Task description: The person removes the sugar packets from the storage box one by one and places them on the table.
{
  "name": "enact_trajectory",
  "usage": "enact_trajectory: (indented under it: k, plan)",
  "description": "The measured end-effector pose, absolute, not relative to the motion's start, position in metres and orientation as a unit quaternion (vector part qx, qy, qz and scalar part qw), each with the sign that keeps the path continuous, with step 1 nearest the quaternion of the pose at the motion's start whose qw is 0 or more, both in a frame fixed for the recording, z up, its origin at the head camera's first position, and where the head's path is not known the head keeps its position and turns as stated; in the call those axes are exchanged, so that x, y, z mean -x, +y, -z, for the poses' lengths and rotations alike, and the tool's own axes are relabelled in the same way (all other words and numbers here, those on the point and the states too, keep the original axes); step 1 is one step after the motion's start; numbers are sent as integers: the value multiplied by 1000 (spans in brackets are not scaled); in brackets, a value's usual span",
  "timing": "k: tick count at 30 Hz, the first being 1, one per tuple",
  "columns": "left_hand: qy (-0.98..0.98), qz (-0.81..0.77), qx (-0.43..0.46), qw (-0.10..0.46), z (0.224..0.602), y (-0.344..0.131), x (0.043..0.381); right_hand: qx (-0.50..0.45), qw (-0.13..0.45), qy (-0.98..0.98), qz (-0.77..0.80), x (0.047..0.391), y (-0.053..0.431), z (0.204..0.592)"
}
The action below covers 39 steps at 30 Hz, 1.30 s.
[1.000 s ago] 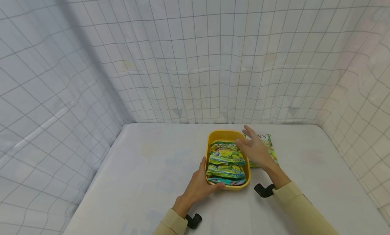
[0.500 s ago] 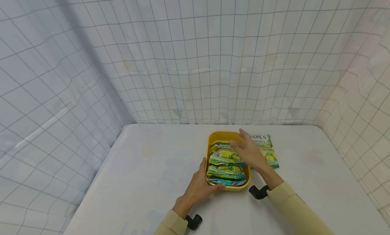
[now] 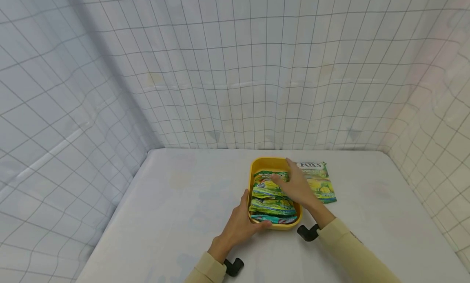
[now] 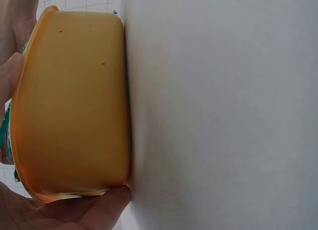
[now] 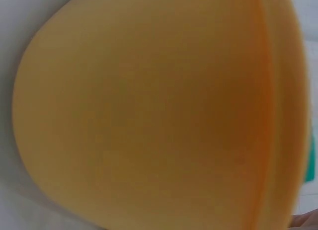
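Observation:
A yellow plastic tub stands on the white table, holding several green and yellow candy packets. One teal packet lies at its near end. My left hand grips the tub's near left corner, thumb on the near rim and fingers along the left side; the left wrist view shows the tub's wall between them. My right hand lies over the right rim, its fingers extended towards the far right corner and its thumb over the packets. Only the tub's wall fills the right wrist view, without right fingers.
Another green FOX'S candy packet lies flat on the table, just right of the tub and partly behind my right hand. White grid-patterned curtains enclose the back and both sides of the white table.
My right hand has moved left and slightly down onto the tub's right side, uncovering more of the loose packet. My left hand and the tub have stayed in place.

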<state>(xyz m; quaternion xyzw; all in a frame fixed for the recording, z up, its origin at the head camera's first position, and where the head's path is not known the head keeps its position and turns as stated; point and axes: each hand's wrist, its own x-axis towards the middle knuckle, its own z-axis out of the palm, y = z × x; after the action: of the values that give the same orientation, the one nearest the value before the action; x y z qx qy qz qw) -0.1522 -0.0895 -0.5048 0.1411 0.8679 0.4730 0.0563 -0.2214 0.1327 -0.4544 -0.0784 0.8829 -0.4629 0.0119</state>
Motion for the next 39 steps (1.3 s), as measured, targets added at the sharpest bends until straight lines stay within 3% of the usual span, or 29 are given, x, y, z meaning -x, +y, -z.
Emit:
enact_trajectory:
  k: [18,39]
  plan:
    - [870,-468,-143,57,505,-89,154,60,24,892,448,228,128,464]
    - [869,-469,-139,68,504,-89,154,1,86,908,409,228,115,459]
